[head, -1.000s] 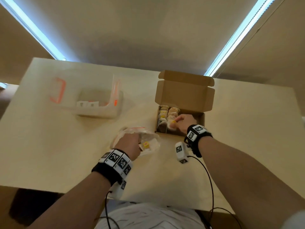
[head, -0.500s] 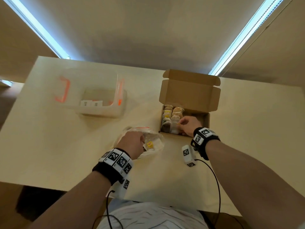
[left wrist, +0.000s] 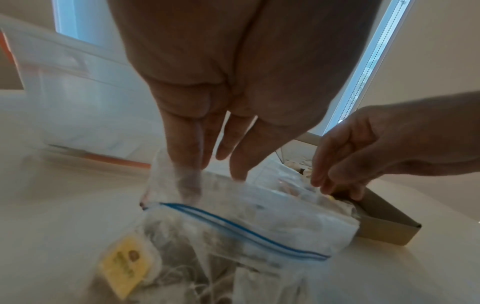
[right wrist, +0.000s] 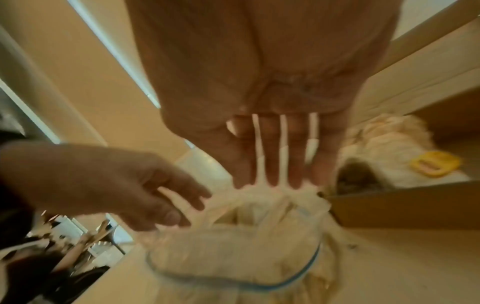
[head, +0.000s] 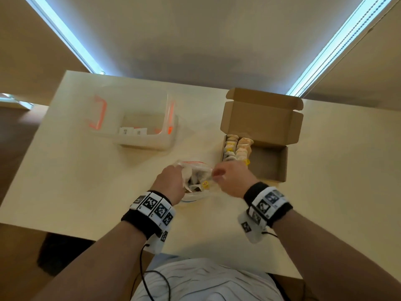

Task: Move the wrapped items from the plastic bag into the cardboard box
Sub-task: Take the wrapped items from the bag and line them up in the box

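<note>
Left hand (head: pixel 171 183) pinches the crinkly clear bag (left wrist: pixel 241 222) (blue zip strip); right hand (head: pixel 233 179), fingers straight, hovers beside the cardboard box (head: pixel 271 166).

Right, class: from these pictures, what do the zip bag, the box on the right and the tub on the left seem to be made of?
Zip bag: thin clear plastic film, glossy; it crinkles, and its contents show through.
Box: brown cardboard, matt, with folded flaps and raw cut edges.
Tub: probably rigid translucent plastic, frosted, with orange clips; blur leaves the finish uncertain.
</note>
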